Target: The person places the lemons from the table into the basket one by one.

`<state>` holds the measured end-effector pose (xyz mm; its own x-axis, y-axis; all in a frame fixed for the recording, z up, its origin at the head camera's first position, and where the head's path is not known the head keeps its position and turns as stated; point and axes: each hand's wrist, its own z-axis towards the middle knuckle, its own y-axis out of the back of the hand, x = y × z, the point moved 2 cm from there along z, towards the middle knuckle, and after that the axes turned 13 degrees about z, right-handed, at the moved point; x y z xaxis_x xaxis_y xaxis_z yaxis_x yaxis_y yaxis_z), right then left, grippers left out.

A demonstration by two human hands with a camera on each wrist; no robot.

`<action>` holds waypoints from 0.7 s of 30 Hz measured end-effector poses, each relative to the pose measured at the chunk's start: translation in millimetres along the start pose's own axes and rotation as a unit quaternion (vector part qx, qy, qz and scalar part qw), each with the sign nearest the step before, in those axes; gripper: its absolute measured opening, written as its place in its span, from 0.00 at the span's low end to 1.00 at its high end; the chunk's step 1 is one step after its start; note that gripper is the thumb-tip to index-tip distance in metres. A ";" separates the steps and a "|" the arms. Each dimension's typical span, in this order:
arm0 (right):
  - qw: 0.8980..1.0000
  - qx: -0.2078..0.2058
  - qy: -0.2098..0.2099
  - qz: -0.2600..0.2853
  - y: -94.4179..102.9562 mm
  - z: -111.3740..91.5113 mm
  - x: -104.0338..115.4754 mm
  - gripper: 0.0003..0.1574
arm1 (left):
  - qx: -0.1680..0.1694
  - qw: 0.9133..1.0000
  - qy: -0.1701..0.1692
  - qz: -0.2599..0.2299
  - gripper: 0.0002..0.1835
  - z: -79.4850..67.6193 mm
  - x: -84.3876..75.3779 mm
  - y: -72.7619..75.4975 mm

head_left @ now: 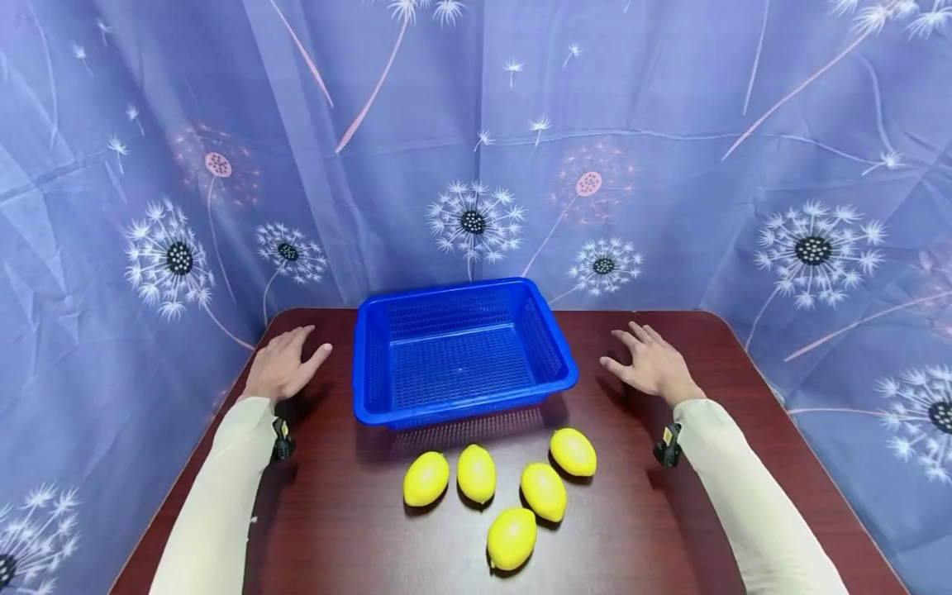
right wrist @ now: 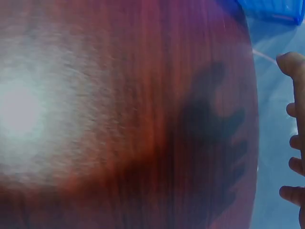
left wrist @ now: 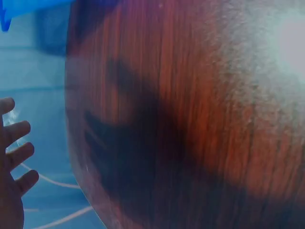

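Observation:
A blue plastic basket (head_left: 464, 411) with perforated walls stands at the back middle of the table, and its inside shows no contents. In front of it lie several yellow lemons (head_left: 476, 474), the nearest one (head_left: 511, 539) closest to me. My left hand (head_left: 283, 364) hovers left of the basket, fingers spread and holding nothing; its fingers (left wrist: 20, 156) show at the edge of the left wrist view. To the basket's right my right hand (head_left: 649, 361) is held over the table with fingers extended, also holding nothing. Its thumb (right wrist: 289, 64) appears in the right wrist view.
The dark red wooden table (head_left: 335, 529) has rounded far corners. A blue curtain (head_left: 402, 207) with dandelion prints hangs behind it and along both sides. Each wrist wears a small black camera, one (head_left: 283, 440) on the left and one (head_left: 668, 446) on the right.

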<state>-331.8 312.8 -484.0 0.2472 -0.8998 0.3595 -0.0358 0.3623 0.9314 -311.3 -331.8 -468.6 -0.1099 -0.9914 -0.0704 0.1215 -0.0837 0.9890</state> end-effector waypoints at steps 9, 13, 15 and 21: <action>0.998 -0.046 0.042 0.023 -4.3 -27.2 17.1 0.49 | -0.037 0.997 -0.003 -0.069 0.39 -11.0 -23.8 3.2; 0.994 -0.072 0.066 0.043 -4.3 -48.0 30.2 0.46 | -0.043 0.989 0.000 -0.138 0.36 -20.3 -37.0 0.3; 0.991 -0.089 0.075 0.058 -3.9 -57.9 37.1 0.45 | -0.042 0.985 0.002 -0.165 0.35 -24.3 -41.6 -1.1; 0.985 -0.123 0.088 0.087 -1.3 -78.7 53.0 0.40 | -0.040 0.972 0.036 -0.227 0.34 -35.4 -53.0 -3.2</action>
<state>-242.4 283.7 -470.7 0.4237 -0.7701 0.4770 0.1376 0.5752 0.8064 -271.0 -282.5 -472.6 -0.1005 -0.8546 -0.5095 0.1537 -0.5193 0.8407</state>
